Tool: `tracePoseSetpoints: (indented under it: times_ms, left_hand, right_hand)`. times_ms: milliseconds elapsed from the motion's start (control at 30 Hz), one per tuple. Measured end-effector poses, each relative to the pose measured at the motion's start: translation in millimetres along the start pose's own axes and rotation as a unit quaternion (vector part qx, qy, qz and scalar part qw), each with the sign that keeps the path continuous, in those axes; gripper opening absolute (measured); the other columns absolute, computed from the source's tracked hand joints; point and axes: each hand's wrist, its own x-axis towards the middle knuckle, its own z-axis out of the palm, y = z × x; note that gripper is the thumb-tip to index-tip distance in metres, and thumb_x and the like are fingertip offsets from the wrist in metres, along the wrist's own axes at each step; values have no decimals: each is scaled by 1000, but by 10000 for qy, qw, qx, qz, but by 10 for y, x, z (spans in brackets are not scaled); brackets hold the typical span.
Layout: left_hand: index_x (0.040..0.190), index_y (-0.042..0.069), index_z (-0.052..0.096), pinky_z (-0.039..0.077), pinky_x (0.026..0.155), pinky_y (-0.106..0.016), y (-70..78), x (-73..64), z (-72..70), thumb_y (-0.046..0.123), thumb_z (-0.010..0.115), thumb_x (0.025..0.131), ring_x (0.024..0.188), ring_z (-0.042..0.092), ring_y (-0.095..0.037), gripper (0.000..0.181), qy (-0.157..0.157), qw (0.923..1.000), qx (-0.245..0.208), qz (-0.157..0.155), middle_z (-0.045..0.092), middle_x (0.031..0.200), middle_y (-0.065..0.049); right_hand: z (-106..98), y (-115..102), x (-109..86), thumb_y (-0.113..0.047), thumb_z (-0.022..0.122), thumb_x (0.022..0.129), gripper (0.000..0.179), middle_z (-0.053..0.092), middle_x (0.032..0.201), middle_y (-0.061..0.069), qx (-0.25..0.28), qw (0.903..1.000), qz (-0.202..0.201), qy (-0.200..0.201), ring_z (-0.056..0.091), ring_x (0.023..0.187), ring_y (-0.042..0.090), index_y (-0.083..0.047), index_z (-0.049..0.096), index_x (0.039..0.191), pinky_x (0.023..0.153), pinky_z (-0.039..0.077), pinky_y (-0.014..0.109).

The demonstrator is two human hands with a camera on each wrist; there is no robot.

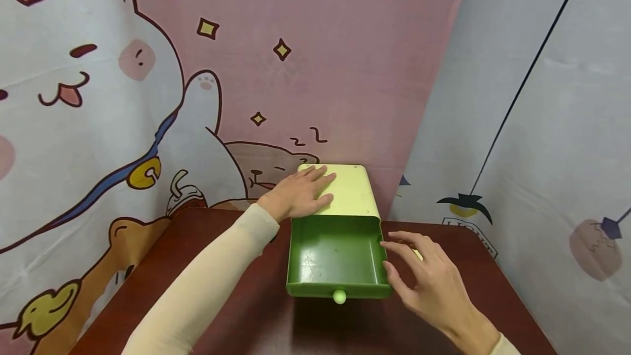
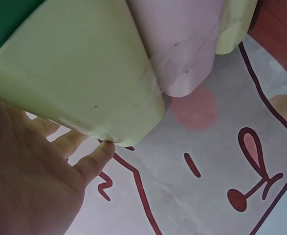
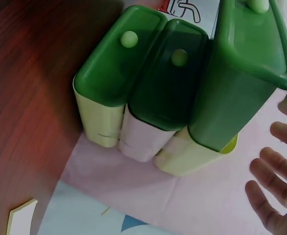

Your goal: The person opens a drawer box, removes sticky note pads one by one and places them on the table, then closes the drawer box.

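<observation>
A printed cloth backdrop (image 1: pixel 374 70) fills most of the view, pink in the middle and pale at both sides, with cartoon animals and small yellow stars. In front of it stands a dark red-brown desk (image 1: pixel 236 314). On the desk, near its far edge, is a drawer unit (image 1: pixel 352 190) of three stacked tiers; its shells are pale yellow, pink and pale yellow from top to bottom. The green top drawer (image 1: pixel 337 259) is pulled well out toward the person, its inside floor in plain sight. Below it the middle drawer (image 3: pixel 165 93) and the bottom drawer (image 3: pixel 116 68), both green, sit closed in their shells.

The left hand (image 1: pixel 303 193) rests palm down on the unit's top, its fingers spread and nearly straight — touching the shell, gripping nothing. The right hand (image 1: pixel 429 278) is beside the top drawer's right wall, fingers parted and lightly bent, with nothing in its hold; whether a fingertip touches the wall I cannot tell.

A small pale piece (image 3: pixel 22 219) with a yellowish edge lies on the desk to the right of the unit, cut off by the right wrist view's border. Smallest are the round light-green knobs (image 1: pixel 339 297) — one on each drawer front.
</observation>
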Motion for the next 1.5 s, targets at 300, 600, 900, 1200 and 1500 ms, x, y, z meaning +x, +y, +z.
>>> tracePoseSetpoints:
  times_ms: [300, 600, 900, 1200, 1500]
  left_hand:
    - [188, 28, 25, 24, 148, -66, 18, -41, 28, 69, 29, 119, 184, 21, -41, 81, 232, 9995, 94, -207, 21, 197, -10]
    - [188, 30, 25, 17, 150, -66, 28, -65, 82, 73, 25, 118, 185, 18, -39, 82, 309, 9988, 91, -358, 21, 198, -8]
    - [189, 31, 22, 15, 149, -68, 22, -75, 96, 73, 24, 119, 185, 15, -38, 82, 307, 9988, 61, -376, 18, 198, -7]
    - [189, 31, 21, 16, 149, -68, 23, -87, 64, 73, 23, 119, 186, 15, -38, 82, 280, 9989, 76, -366, 18, 198, -8]
    - [189, 30, 22, 18, 149, -68, 31, -95, 76, 73, 23, 119, 185, 15, -38, 82, 313, 9988, 48, -366, 18, 198, -7]
  right_hand:
    - [20, -227, 92, -38, 61, 117, 41, 82, 124, 16, 344, 9927, -882, 747, 76, 99, 32, -8, 88, 120, 88, 55, 42]
    - [188, -452, 19, -39, 62, 118, 39, 82, 128, 16, 519, 9843, -1573, 606, 77, 108, 32, -10, 87, 124, 91, 55, 46]
    - [340, -565, -39, -43, 64, 117, 38, 82, 129, 13, 535, 9824, -1737, 437, 77, 112, 30, -14, 86, 128, 95, 56, 49]
    - [371, -580, 7, -41, 69, 116, 35, 82, 128, 13, 576, 9750, -2089, 498, 77, 110, 29, -13, 86, 129, 91, 59, 48]
    - [400, -522, 56, -30, 70, 116, 27, 82, 132, 17, 490, 9577, -2784, 541, 80, 112, 28, -14, 87, 129, 93, 63, 47]
